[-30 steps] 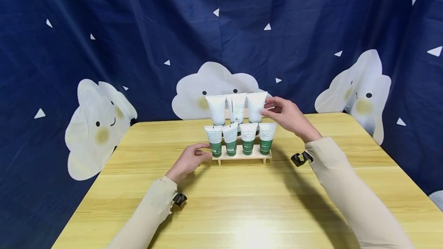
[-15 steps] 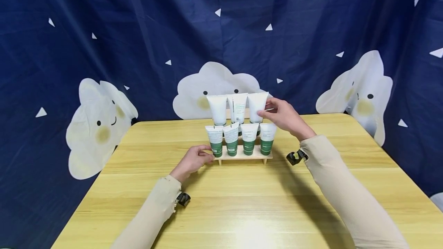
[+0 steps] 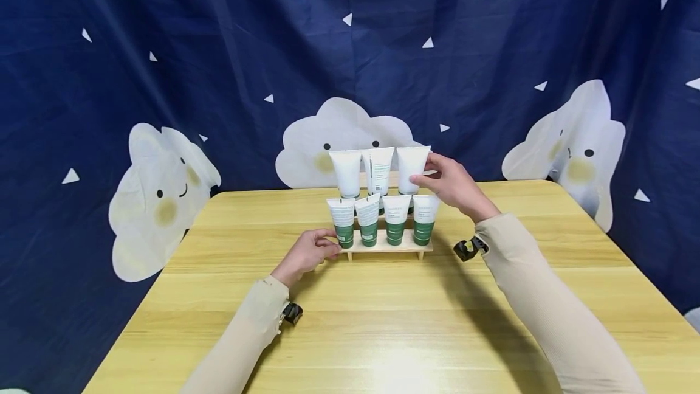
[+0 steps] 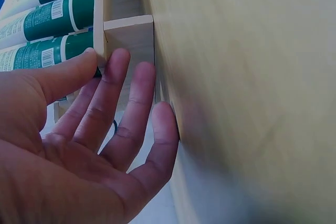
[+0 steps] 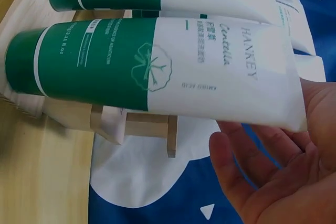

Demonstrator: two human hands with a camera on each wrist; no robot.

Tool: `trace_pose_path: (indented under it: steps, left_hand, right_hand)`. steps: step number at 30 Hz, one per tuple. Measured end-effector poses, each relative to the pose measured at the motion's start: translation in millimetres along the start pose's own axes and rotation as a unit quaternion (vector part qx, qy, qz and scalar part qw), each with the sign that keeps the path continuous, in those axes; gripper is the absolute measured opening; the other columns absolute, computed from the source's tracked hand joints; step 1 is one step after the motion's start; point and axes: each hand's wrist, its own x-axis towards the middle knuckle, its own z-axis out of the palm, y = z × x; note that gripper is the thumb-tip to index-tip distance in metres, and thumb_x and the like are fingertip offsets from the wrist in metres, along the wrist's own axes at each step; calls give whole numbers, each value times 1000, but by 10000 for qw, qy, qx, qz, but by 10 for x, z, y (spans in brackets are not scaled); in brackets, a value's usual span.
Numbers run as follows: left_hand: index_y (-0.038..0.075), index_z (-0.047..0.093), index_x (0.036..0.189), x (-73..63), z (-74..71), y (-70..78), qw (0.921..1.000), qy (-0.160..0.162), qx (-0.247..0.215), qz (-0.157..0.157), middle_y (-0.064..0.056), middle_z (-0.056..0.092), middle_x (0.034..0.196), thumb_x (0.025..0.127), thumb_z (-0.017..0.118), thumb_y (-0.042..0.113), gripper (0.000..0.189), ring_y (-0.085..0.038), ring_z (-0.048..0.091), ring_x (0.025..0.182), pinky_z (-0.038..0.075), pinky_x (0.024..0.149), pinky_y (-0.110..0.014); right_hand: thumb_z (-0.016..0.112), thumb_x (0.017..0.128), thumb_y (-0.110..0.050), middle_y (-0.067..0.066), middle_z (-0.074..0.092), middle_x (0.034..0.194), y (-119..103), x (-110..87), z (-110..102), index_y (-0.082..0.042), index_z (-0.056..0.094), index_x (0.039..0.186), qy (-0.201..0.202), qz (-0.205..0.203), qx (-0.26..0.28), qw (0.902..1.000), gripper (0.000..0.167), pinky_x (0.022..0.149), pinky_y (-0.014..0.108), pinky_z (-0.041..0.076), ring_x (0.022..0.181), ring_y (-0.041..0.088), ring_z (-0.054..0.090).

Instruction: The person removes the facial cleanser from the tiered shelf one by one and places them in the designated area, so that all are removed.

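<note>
Free room above tabletop (image 3: 377,309) between sleeves (image 3: 547,297); front tubes (image 3: 395,224) bar low way to back tubes (image 3: 377,169).

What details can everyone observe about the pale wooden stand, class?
The pale wooden stand is stepped, with flat shelves and short front legs. It sits upright on the yellow wooden table, four white and green tubes along its front shelf, partly hiding the rear. The person's left hand touches its left end.
</note>
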Motion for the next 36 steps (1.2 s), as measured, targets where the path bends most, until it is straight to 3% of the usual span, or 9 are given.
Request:
trace_pose_path:
  steps: [12, 19, 25, 30, 36]
  left_hand:
    - [5, 68, 126, -15, 6, -22, 9999, 6, 76, -67, -4, 78, 94, 94, 72, 8, 33, -19, 72, 81, 45, 60, -26]
    - [3, 67, 126, -20, 18, -12, 10000, 31, 75, -57, -10, 78, 96, 94, 72, 8, 32, -21, 73, 81, 40, 56, -24]
    - [4, 68, 126, -21, 22, 2, 9999, 50, 108, -80, -9, 78, 96, 94, 73, 8, 33, -20, 73, 81, 37, 53, -23]
    - [4, 67, 127, -9, 5, 25, 9999, -3, 98, -41, -7, 78, 97, 94, 73, 8, 34, -22, 73, 82, 47, 64, -27]
    - [2, 68, 126, -7, -8, 30, 10000, -11, 23, -14, -8, 78, 97, 93, 72, 6, 33, -25, 74, 83, 53, 77, -35]
  right_hand:
    - [68, 100, -33, 22, 61, 134, 185, -131, -196, -3, 50, 142, 585, 124, 409, 9974, 55, 107, 52, 42, 134, 37, 53]
    - [63, 101, -42, 18, 62, 126, 341, -222, -313, -2, 52, 138, 935, 197, 418, 9945, 56, 87, 27, 48, 109, 20, 58]
    - [61, 102, -45, 10, 59, 115, 525, -301, -335, 0, 53, 131, 1191, 303, 569, 9908, 54, 85, 26, 48, 100, 16, 55]
    - [59, 103, -44, 4, 56, 108, 681, -353, -310, 1, 53, 136, 1281, 360, 786, 9880, 56, 81, 22, 51, 95, 9, 55]
    - [56, 104, -43, 7, 56, 112, 857, -365, -204, 3, 52, 140, 1049, 581, 842, 9892, 59, 81, 23, 54, 91, 3, 56]
